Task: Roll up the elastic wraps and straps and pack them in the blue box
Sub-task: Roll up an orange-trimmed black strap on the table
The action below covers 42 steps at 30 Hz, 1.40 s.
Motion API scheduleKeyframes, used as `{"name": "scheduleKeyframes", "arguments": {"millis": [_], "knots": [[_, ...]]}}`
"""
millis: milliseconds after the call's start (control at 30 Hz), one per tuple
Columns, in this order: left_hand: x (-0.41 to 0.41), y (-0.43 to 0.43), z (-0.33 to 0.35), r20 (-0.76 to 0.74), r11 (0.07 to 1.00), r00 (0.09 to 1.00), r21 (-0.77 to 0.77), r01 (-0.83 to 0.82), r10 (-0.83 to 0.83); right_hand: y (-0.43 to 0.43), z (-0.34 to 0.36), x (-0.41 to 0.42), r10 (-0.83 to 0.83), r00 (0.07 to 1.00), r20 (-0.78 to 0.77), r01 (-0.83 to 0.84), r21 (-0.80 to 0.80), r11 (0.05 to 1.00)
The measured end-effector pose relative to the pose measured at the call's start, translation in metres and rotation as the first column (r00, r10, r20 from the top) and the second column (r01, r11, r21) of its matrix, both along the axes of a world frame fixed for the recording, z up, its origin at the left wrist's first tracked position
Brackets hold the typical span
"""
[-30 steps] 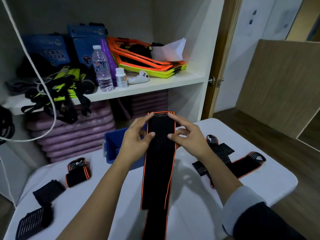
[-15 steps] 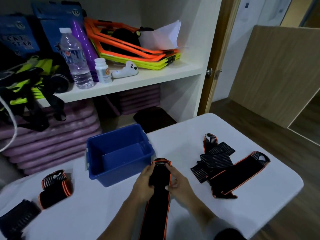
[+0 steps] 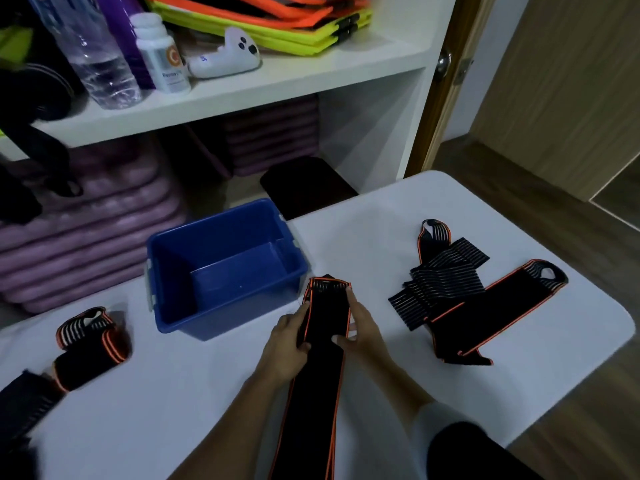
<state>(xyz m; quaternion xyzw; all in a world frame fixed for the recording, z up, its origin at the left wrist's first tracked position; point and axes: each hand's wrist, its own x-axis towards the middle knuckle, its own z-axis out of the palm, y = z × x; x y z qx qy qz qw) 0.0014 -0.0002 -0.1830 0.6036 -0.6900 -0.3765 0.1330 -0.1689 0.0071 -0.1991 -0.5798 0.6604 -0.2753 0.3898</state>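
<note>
The left hand and right hand are pinching opposite edges of the wrap. It is lying between them, beside the blue box.

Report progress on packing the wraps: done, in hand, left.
Done: nothing is packed; the box is empty.
In hand: the left hand and right hand hold the far end of a long wrap, not yet rolled.
Left: that wrap, the tangled pile at right, and the folded wrap and strap at left, all outside the box.
</note>
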Motion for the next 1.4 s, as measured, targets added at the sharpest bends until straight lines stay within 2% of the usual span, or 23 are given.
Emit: {"name": "scheduleKeyframes", "arguments": {"millis": [133,267,433,600,800,1167,1267,1400], "knots": [[0.012,0.038,0.008,-0.034,0.996,0.997,-0.061,-0.067,0.065,0.028,0.017,0.007,-0.058,0.998,0.039,0.058,-0.011,0.998],[0.027,0.075,0.005,-0.028,0.991,0.991,0.051,-0.126,0.127,0.064,0.017,0.013,-0.098,0.995,-0.001,0.098,0.069,0.993],[0.036,0.117,0.006,0.016,0.989,0.995,0.108,-0.1,0.099,0.129,0.011,0.03,-0.13,0.99,-0.051,0.137,0.168,0.976],[0.04,0.139,0.01,0.055,0.98,0.987,0.127,-0.156,0.15,0.17,0.008,0.049,-0.13,0.988,-0.084,0.146,0.222,0.964],[0.038,0.155,0.015,0.04,0.963,0.978,0.168,-0.208,0.205,0.182,0.014,0.066,-0.137,0.987,-0.084,0.15,0.177,0.973],[0.043,0.165,0.017,0.055,0.91,0.958,0.303,-0.283,0.28,0.179,0.012,0.065,-0.169,0.984,-0.05,0.175,0.21,0.962],[0.04,0.146,0.023,0.13,0.927,0.951,0.221,-0.302,0.279,0.167,0.012,0.06,-0.235,0.97,-0.061,0.242,0.184,0.953],[0.025,0.098,0.039,-0.025,0.949,0.95,0.06,-0.31,0.312,0.121,0.015,0.043,-0.345,0.938,-0.007,0.343,0.129,0.93]]}}
